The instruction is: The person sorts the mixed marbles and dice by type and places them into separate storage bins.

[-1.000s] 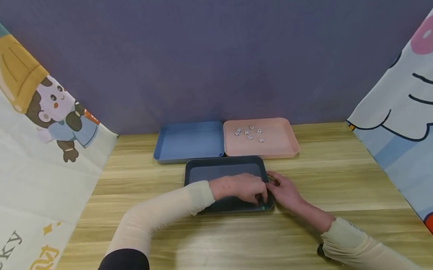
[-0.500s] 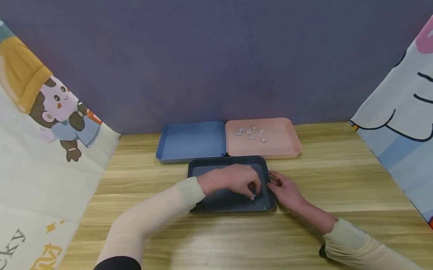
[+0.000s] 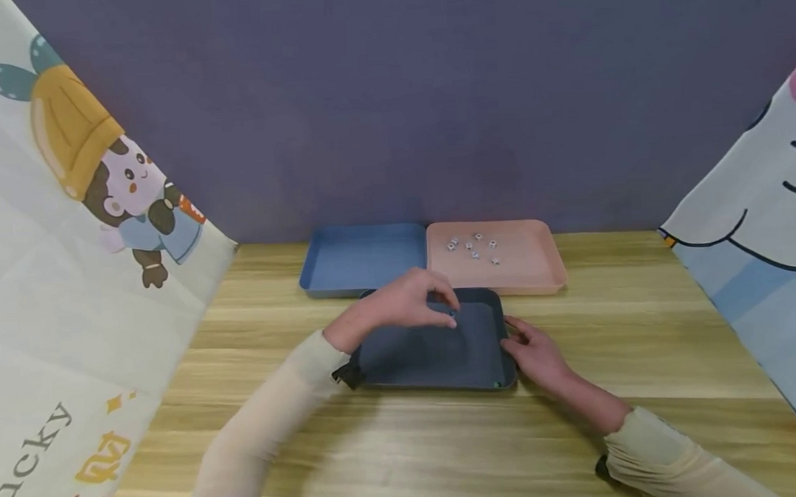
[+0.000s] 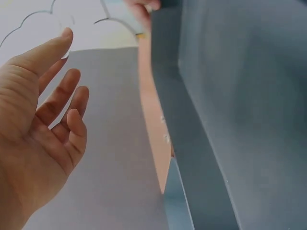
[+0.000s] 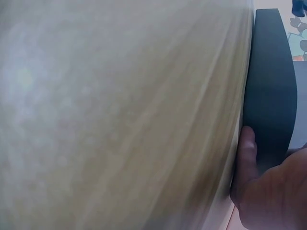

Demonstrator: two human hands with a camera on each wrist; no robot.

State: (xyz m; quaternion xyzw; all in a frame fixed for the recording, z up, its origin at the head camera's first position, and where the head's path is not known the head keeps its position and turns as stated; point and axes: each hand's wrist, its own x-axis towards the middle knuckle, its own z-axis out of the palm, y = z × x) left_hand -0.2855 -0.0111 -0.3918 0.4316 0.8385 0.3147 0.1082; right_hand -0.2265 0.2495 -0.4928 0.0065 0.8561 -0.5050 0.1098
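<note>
Head view, centre of the frame: the left hand hovers over the far edge of the dark tray, fingers curled downward with the fingertips drawn close together. Something tiny and bluish sits right at those fingertips, too small to name, so I cannot tell whether this grip holds anything. Left wrist view tells a looser story: the palm faces up at the left of the frame, fingers relaxed and spread, the dark tray's wall running down the right half.

Over to the right hand, lying on the tabletop against the tray's right edge. Right wrist view has the thumb pressed to the tray's rim; the other fingers are hidden, so that grip cannot be judged.

Just beyond the dark tray, upper centre, sit a blue tray and a pink tray side by side, touching. Small white dice lie scattered in the pink one.
</note>
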